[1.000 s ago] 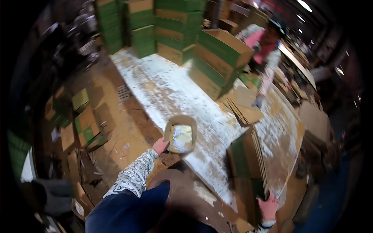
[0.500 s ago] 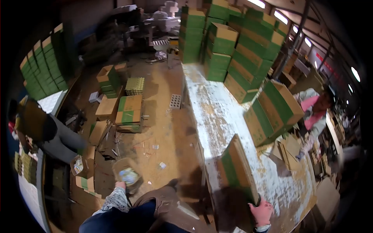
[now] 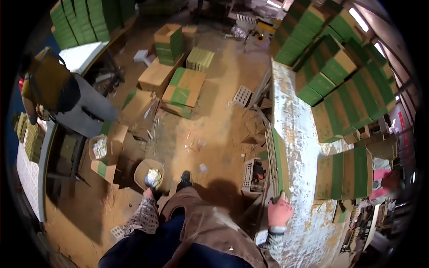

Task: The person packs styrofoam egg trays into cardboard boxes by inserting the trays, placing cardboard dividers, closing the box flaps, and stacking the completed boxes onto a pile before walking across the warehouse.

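Note:
My left hand (image 3: pixel 149 193) is at the near rim of a small open cardboard bin (image 3: pixel 141 172), low on my left. Its fingers are closed at the rim and partly hidden; white and pale items lie inside the bin. On my right, my right hand (image 3: pixel 280 211), in a pink glove, grips the near end of a folded green-and-brown cardboard carton (image 3: pixel 280 163). The carton stands on edge along the left side of the white-stained table (image 3: pixel 300 178), beside other cardboard sheets.
A co-worker (image 3: pixel 67 96) stands at the left table. Another person (image 3: pixel 382 181) is behind a green-striped carton (image 3: pixel 343 174) on the right. Flattened cartons (image 3: pixel 184 89) lie on the floor ahead. A plastic crate (image 3: pixel 248 175) stands beside the right table.
My view has tilted down and swung. The folded carton now appears more upright and edge-on along the table side, with my right hand still on it. My left hand stays at the bin.

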